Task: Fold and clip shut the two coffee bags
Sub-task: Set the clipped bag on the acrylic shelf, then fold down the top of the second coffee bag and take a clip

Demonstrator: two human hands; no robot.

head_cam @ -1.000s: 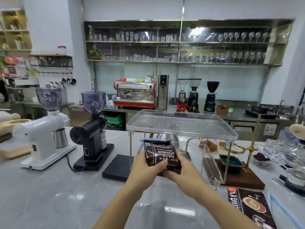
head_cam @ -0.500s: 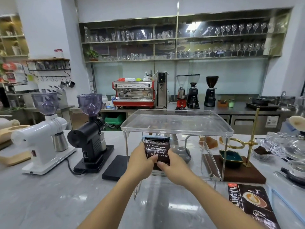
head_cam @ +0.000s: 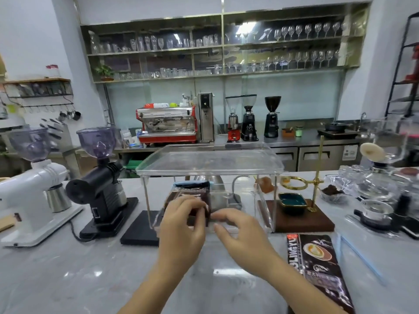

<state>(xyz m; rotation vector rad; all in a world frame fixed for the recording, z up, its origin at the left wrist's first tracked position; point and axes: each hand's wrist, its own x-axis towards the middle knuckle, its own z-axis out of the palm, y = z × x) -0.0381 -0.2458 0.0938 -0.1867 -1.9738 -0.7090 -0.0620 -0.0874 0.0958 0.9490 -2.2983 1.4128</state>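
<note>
A dark brown coffee bag (head_cam: 190, 191) stands upright under a clear acrylic stand (head_cam: 210, 159), its folded top held by a blue clip (head_cam: 191, 183). My left hand (head_cam: 181, 223) covers the bag's lower front, fingers curled on its lower right corner. My right hand (head_cam: 240, 232) hovers just to the right of the bag, fingers spread and holding nothing. A second coffee bag (head_cam: 317, 264), dark with a latte picture, lies flat on the counter at the right, apart from both hands.
A black grinder (head_cam: 102, 196) and a white grinder (head_cam: 31, 189) stand at the left, with a black pad (head_cam: 140, 230) beside the stand. A wooden drip stand base (head_cam: 301, 220) and glassware (head_cam: 376, 184) crowd the right. Grey counter (head_cam: 79, 268) lies in front.
Both hands carried the clipped bag forward and set it under the acrylic stand. My right hand has let go and drawn back a little.
</note>
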